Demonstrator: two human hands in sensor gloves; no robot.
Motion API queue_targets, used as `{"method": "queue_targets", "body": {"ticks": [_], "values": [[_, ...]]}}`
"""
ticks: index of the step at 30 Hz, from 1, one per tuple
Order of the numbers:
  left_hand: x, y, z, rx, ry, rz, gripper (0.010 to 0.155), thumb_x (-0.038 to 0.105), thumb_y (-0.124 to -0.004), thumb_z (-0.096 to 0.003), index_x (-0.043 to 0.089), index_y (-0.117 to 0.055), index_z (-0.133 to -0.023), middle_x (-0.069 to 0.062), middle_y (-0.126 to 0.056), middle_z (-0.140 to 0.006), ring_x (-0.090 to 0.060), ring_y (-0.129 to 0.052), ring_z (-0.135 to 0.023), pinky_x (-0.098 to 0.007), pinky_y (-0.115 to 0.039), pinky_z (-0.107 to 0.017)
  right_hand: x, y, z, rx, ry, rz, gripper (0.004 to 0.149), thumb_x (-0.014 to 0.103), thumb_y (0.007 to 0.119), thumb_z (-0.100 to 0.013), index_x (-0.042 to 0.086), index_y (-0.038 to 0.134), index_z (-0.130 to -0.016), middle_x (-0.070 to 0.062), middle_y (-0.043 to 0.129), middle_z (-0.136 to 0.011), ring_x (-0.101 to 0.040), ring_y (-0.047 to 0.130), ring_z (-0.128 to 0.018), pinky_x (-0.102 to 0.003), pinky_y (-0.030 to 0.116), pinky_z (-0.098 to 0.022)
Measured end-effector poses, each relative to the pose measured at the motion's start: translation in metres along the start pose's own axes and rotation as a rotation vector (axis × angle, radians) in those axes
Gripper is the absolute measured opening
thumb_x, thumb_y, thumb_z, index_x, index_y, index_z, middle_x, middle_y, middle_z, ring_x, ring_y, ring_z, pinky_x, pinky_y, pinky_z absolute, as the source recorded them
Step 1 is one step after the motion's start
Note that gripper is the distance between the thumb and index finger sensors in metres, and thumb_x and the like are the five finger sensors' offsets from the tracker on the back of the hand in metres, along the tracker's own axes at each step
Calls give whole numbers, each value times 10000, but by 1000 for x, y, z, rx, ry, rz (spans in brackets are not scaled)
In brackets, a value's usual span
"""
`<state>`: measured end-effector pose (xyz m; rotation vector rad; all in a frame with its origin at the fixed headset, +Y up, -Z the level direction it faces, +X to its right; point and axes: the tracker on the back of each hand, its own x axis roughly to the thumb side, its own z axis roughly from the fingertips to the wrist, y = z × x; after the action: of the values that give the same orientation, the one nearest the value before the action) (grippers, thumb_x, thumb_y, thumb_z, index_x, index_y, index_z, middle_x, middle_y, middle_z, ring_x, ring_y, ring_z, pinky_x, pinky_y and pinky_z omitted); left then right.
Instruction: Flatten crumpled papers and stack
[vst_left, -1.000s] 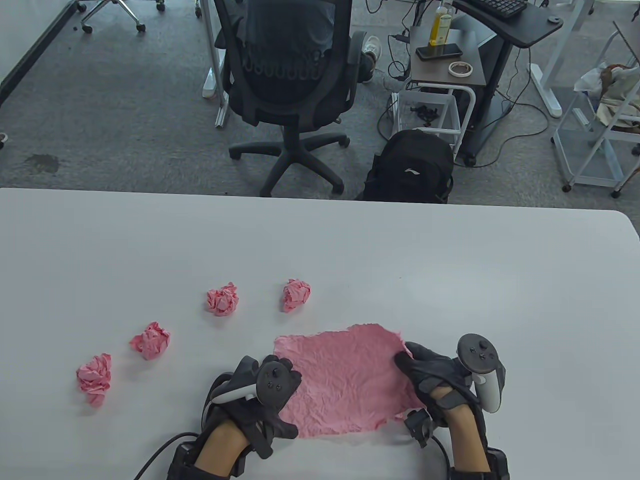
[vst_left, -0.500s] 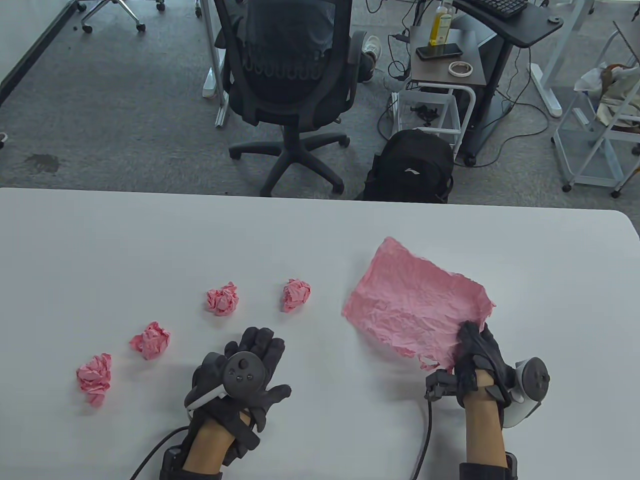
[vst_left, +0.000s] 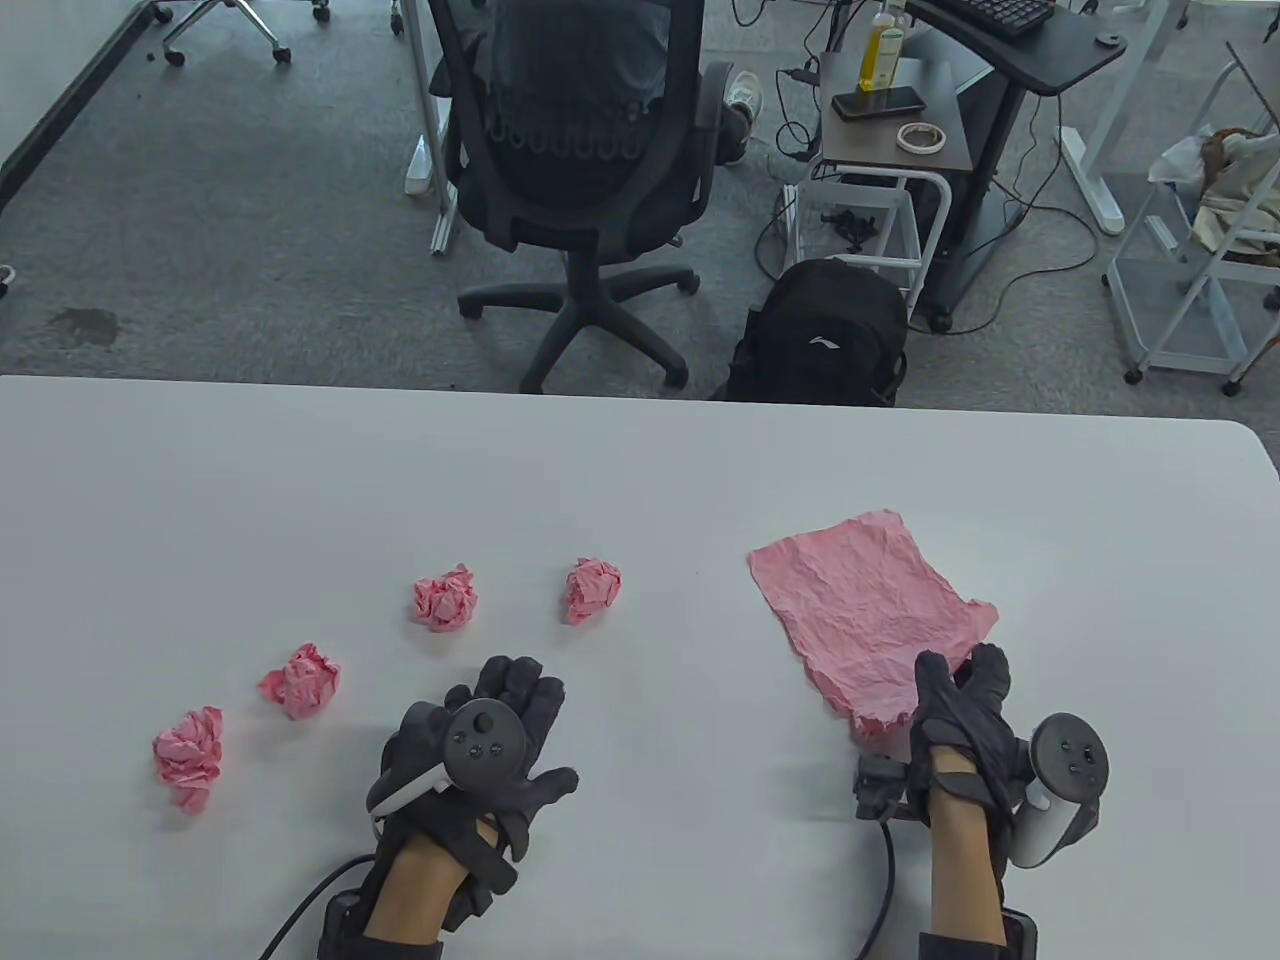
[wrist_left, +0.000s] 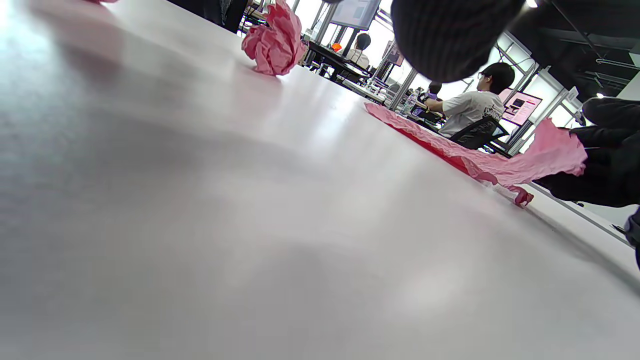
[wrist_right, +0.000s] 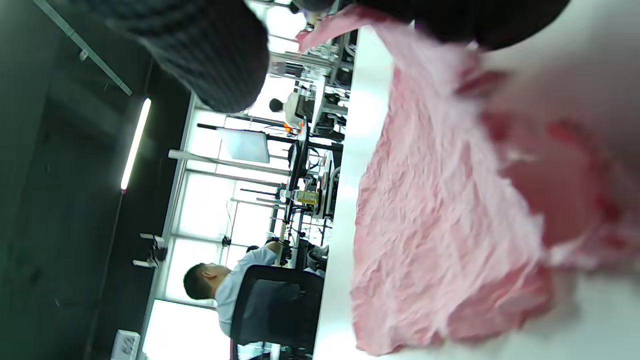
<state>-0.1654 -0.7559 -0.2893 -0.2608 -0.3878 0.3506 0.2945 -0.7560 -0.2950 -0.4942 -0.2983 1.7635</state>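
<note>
Now the flattened pink sheet (vst_left: 868, 610) lies on the right side of the counter (vst_left: 640, 470), set well apart from the four crumpled balls, probably to start the stack where it will not get in the way. The right hand (vst_left: 962, 718) holds the sheet's near right corner, fingers (vst_left: 935, 680) closed on the paper; the left wrist view shows that corner lifted slightly off the surface, though how firm the pinch is I cannot quite tell. The left hand (vst_left: 480, 750) rests flat on the counter, fingers spread wide and holding nothing, near the ball at far centre (vst_left: 592, 590). The other balls (vst_left: 446, 598) (vst_left: 301, 682) (vst_left: 189, 757) sit in a row to the left.

Half a second ago the sheet hung tilted in the air; it has since settled flat, and the left hand has barely shifted.
</note>
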Motion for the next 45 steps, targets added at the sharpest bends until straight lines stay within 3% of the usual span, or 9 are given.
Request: {"method": "queue_targets", "body": {"ticks": [6, 10, 14, 21, 23, 26, 34, 39, 45], "values": [[-4, 7, 4, 67, 31, -4, 865, 559, -753, -493, 182, -331, -1147, -120, -157, -1164, -408, -101, -1118, -679, -198, -748, 27, -13, 16, -151, -185, 270, 839, 393, 771, -537, 103, 165, -1040, -320, 181, -1068, -604, 340, -928, -691, 425, -606], [-9, 13, 8, 154, 64, -8, 881, 565, -751, -495, 205, -281, -1148, -129, -160, -1168, -425, -121, -1125, -694, -222, -748, 46, 2, 28, -144, -376, 353, 774, 380, 774, -541, 117, 263, -1059, -284, 309, -1086, -568, 441, -920, -688, 440, -606], [-12, 17, 12, 250, 66, 29, 907, 561, -751, -497, 215, -210, -1137, -136, -155, -1167, -450, -145, -1124, -703, -243, -748, 56, 54, 47, 92, -571, 429, 729, 362, 801, -527, 119, 374, -1065, -290, 423, -1073, -566, 547, -879, -672, 509, -582], [-12, 18, 14, 306, 29, 42, 915, 566, -744, -502, 257, -156, -1131, -135, -181, -1178, -470, -201, -1129, -712, -299, -751, 77, 148, 70, 344, -788, 633, 660, 366, 810, -535, 221, 474, -1084, -241, 507, -1104, -530, 614, -906, -665, 544, -600], [-13, 18, 13, 295, 27, 49, 911, 564, -746, -501, 257, -167, -1134, -138, -189, -1178, -474, -211, -1129, -711, -313, -750, 86, 177, 64, 458, -779, 674, 607, 353, 813, -527, 206, 558, -1058, -217, 622, -1068, -519, 651, -899, -675, 541, -602], [-14, 18, 13, 290, 25, 61, 907, 563, -747, -501, 255, -177, -1136, -139, -191, -1178, -479, -213, -1127, -710, -319, -750, 94, 216, 53, 578, -703, 769, 590, 345, 819, -524, 211, 586, -1050, -215, 582, -1092, -530, 597, -933, -698, 495, -620], [-21, 20, 13, 294, 50, 86, 902, 561, -749, -501, 249, -192, -1140, -142, -199, -1178, -483, -217, -1125, -710, -327, -749, 97, 291, 23, 712, -480, 819, 710, 401, 816, -525, 411, 382, -1087, -163, 255, -1196, -545, 401, -1010, -715, 382, -655], [-22, 19, 13, 286, 51, 89, 901, 559, -750, -502, 247, -194, -1140, -144, -198, -1178, -485, -215, -1123, -711, -326, -749, 85, 316, 18, 760, -405, 921, 712, 428, 807, -522, 445, 360, -1076, -128, 199, -1202, -540, 310, -1013, -685, 310, -674], [-19, 18, 12, 279, 40, 84, 900, 557, -751, -501, 247, -199, -1141, -143, -200, -1179, -485, -214, -1124, -711, -328, -749, 76, 323, 16, 736, -375, 1023, 612, 358, 821, -521, 318, 537, -1062, -168, 338, -1169, -526, 459, -969, -662, 398, -654]]}}
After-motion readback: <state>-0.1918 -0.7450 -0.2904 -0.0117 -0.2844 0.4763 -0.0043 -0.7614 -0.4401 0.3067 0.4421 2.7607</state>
